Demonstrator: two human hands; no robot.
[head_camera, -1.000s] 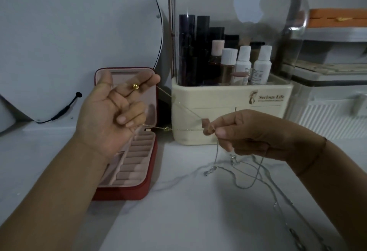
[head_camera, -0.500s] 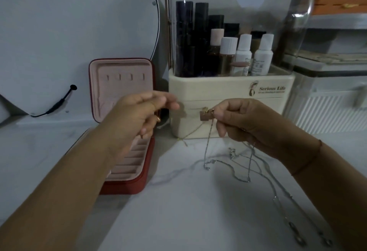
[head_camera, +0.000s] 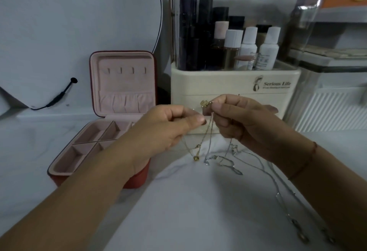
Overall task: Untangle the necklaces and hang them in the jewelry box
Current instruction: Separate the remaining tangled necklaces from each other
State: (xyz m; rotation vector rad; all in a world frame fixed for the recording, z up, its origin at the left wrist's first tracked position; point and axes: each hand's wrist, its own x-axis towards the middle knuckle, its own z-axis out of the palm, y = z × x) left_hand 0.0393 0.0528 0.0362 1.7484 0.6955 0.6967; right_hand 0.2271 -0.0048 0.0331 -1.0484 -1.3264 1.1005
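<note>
A red jewelry box [head_camera: 99,175] with pink lining stands open at the left, its lid upright with small hooks [head_camera: 126,70] in a row. My left hand [head_camera: 164,129] pinches a thin gold necklace [head_camera: 196,151] that hangs down with a gold bead at the bottom. My right hand [head_camera: 240,121] pinches the chains higher up, a gold pendant [head_camera: 204,103] showing above its fingertips. Silver necklaces [head_camera: 226,161] droop from it and trail tangled over the white table toward the lower right.
A cream cosmetics organizer [head_camera: 234,84] with a clear cover, holding bottles and dark tubes, stands right behind my hands. A round mirror [head_camera: 79,22] with a black cable leans at the back left. White storage boxes [head_camera: 333,96] sit at the right.
My left hand came down from in front of the box lid and moved right, close to my right hand. The gold chain, stretched level between them before, now hangs in a loop.
</note>
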